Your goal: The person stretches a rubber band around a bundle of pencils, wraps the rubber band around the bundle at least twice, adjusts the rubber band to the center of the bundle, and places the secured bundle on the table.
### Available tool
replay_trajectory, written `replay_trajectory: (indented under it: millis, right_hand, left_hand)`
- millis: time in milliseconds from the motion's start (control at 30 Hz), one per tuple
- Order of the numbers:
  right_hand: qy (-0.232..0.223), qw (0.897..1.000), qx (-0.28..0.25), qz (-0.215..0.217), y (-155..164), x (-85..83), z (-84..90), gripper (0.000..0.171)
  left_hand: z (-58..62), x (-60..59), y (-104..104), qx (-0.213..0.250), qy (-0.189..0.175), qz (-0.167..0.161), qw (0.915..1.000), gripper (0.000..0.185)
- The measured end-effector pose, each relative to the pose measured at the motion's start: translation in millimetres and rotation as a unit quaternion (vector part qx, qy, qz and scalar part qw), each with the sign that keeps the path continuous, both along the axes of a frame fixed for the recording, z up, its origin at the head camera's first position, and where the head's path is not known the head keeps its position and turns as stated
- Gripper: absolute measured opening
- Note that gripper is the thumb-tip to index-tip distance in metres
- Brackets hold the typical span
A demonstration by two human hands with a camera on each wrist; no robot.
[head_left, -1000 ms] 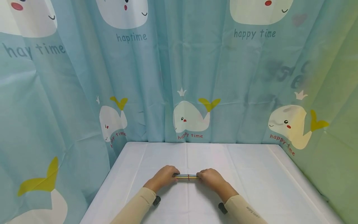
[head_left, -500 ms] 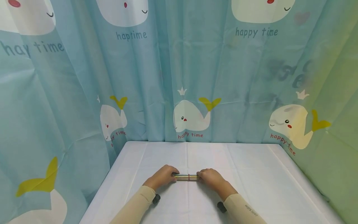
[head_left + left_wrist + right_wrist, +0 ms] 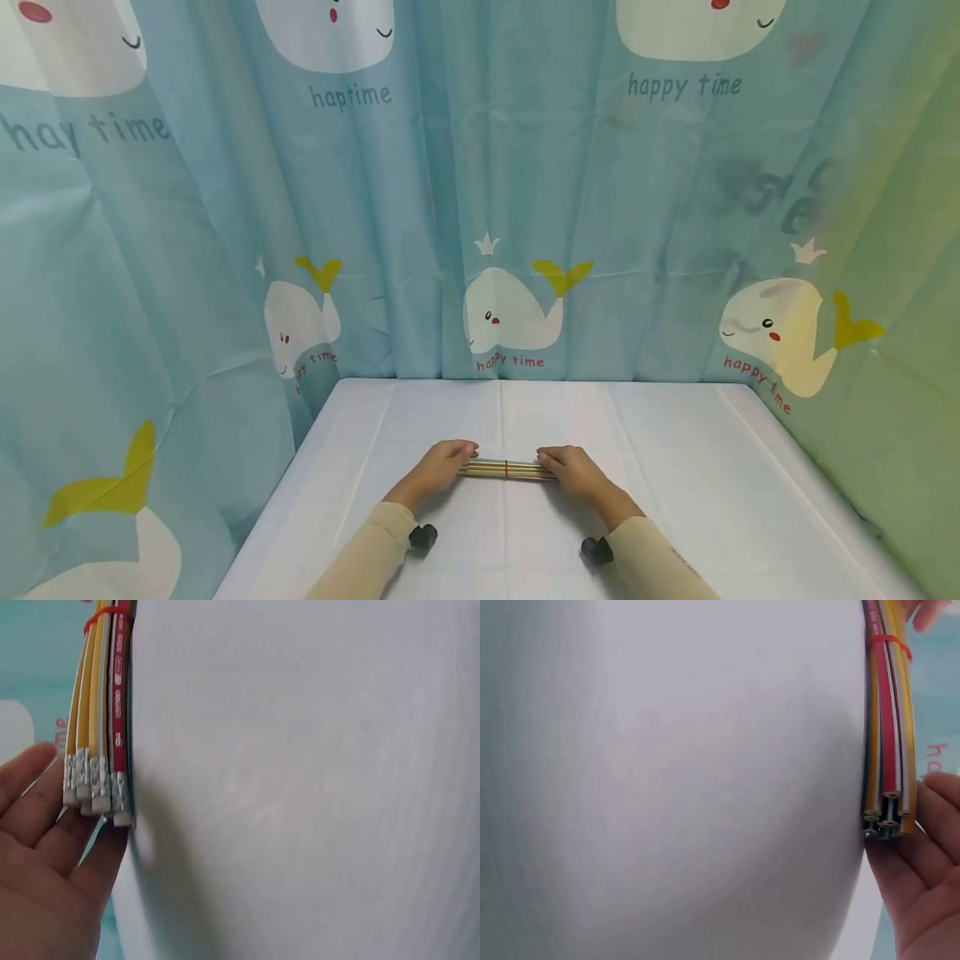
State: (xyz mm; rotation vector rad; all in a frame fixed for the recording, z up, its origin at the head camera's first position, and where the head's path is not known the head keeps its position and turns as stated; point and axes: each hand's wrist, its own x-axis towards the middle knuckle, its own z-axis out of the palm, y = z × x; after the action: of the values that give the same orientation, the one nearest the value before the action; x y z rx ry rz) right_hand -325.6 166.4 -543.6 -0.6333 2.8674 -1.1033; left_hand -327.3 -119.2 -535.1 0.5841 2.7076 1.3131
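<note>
A bundle of pencils (image 3: 517, 470), mostly yellow with one red, lies flat on the white table (image 3: 675, 467), tied by a red rubber band (image 3: 506, 469). My left hand (image 3: 444, 465) rests at its left end with straight fingers. In the left wrist view those fingers (image 3: 45, 840) lie against the eraser ends (image 3: 94, 791). My right hand (image 3: 572, 468) rests at the right end, and its straight fingers (image 3: 930, 847) touch the flat cut ends (image 3: 887, 814). Neither hand curls round the bundle.
A blue curtain printed with whales (image 3: 510, 312) closes off the back and both sides of the table. The white tablecloth stretches out on all sides of the hands. A dark wrist strap (image 3: 423, 537) shows under each beige sleeve.
Both hands were curled over the bundle's ends. Their fingers have straightened and drawn outward, so more of the pencils shows and the bundle lies on the cloth.
</note>
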Motion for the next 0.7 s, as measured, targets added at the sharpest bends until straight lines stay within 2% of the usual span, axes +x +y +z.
replay_trajectory:
  millis: [100, 267, 333, 400, 500, 600, 633, 700]
  right_hand:
    - [-0.041, 0.995, -0.089, -0.032, 1.5, -1.6, -2.9, 0.036]
    - [-0.063, 0.977, -0.190, -0.077, 4.3, -1.1, -6.0, 0.038]
    - [-0.069, 0.965, -0.231, -0.103, 5.6, -0.2, -6.7, 0.040]
    - [-0.075, 0.949, -0.277, -0.130, 6.2, 0.7, -7.1, 0.044]
    - [-0.092, 0.921, -0.349, -0.146, 3.5, 2.9, -6.6, 0.054]
    - [-0.117, 0.905, -0.382, -0.143, -3.0, 5.8, -4.5, 0.066]
    - [-0.126, 0.903, -0.387, -0.139, -5.6, 6.6, -3.7, 0.069]
    - [-0.134, 0.905, -0.377, -0.144, -10.6, 6.9, -3.8, 0.076]
  left_hand:
    - [-3.3, -0.1, 1.7, 0.032, -0.012, 0.018, 0.9993, 0.041]
    - [-9.1, 1.0, 4.0, 0.070, -0.025, 0.047, 0.9961, 0.045]
    - [-11.0, 1.8, 4.8, 0.086, -0.034, 0.061, 0.9938, 0.048]
    - [-12.7, 2.0, 5.5, 0.106, -0.048, 0.081, 0.9899, 0.052]
    - [-14.6, 2.1, 5.2, 0.176, -0.074, 0.101, 0.9764, 0.057]
    - [-15.4, 1.1, 6.5, 0.262, -0.096, 0.105, 0.9545, 0.060]
    - [-15.6, 0.5, 7.2, 0.288, -0.101, 0.099, 0.9472, 0.060]
    - [-16.4, -1.1, 9.7, 0.321, -0.105, 0.088, 0.9371, 0.062]
